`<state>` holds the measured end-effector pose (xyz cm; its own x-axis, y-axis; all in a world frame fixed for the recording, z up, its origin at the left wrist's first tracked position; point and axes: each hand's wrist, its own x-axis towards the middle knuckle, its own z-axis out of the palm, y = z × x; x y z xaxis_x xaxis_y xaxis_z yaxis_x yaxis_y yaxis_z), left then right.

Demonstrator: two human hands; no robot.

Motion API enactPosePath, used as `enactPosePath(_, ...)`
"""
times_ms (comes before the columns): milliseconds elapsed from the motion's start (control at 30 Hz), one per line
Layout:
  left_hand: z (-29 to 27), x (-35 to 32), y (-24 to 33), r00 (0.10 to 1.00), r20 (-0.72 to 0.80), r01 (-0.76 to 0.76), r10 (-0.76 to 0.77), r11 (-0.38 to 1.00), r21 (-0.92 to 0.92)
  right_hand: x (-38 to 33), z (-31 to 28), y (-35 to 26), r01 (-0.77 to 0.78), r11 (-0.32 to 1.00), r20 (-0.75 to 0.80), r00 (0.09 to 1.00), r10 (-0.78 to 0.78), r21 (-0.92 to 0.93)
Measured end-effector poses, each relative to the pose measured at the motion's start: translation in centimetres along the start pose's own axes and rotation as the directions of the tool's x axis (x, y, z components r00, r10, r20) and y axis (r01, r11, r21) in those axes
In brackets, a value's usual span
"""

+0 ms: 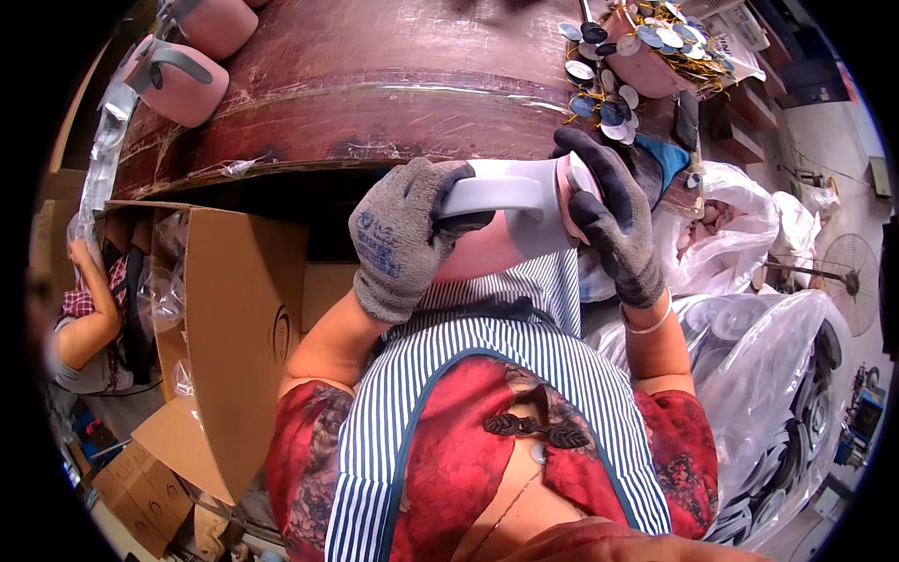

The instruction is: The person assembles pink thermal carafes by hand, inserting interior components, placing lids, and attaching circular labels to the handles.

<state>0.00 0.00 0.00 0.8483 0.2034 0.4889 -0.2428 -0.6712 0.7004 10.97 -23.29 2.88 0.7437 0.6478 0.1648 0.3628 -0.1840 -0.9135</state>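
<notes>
A pink jug [489, 248] with a pale grey handle [501, 194] lies on its side in the air, just in front of my striped apron. My left hand [393, 242], in a grey and dark work glove, is closed round the jug's handle side toward its left end. At the jug's right end, my gloved right hand [613, 220] grips the lid end [573, 187], its thumb and fingers on either side of the pink rim. The inside of the jug is hidden from view.
Two pink jugs [185, 89] stand at the far left of the worn reddish table [403, 56]. A pink container [646, 70] heaped with round tags on yellow strings is at the far right. An open cardboard box [239, 328] and another person [89, 318] are leftward; plastic bags [740, 365] of grey parts rightward.
</notes>
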Motion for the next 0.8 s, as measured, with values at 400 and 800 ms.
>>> enactPosePath(400,-1.1,1.5,-3.2,0.934,0.319,0.252,-0.162,0.930,-0.266,1.9,-1.7,-0.7,0.630,0.685,0.430,0.767,-0.477,-0.365)
enactPosePath(800,-3.2,1.2,-0.6,0.957,0.248,0.165,-0.148,0.985,-0.049,-0.6,1.1,1.3,0.398,0.687,0.185,0.913,-0.365,-0.608)
